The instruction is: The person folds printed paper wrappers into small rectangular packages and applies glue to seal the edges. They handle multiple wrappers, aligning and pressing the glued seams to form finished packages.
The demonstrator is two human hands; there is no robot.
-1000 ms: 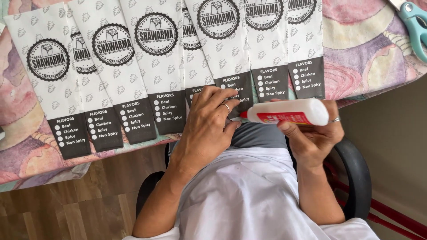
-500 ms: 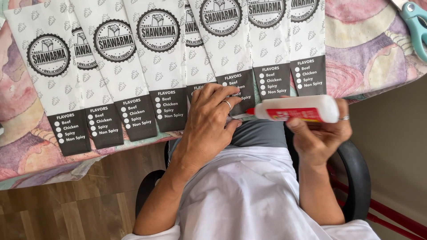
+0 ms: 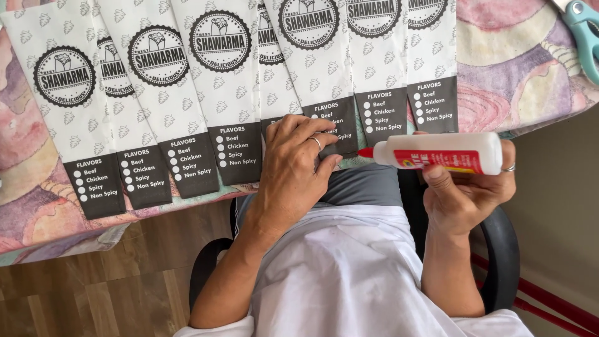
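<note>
Hands first: the right hand [image 3: 465, 193] grips a white glue bottle [image 3: 440, 153] held level, its red tip aimed left, now a little farther right of the left hand [image 3: 293, 165] than a moment ago. The left hand, holding nothing, presses flat on the dark bottom flap of one paper bag [image 3: 327, 122], fingers spread. More printed bags overlap in a row along the worktop [image 3: 518, 75]. Teal scissors [image 3: 583, 28] lie at its far corner.

A glossy, smooth plastic glue bottle [image 3: 446, 153] is being shown; matt printed paper sleeves [image 3: 231, 93] are being displayed on patterned cloth [image 3: 524, 68].
</note>
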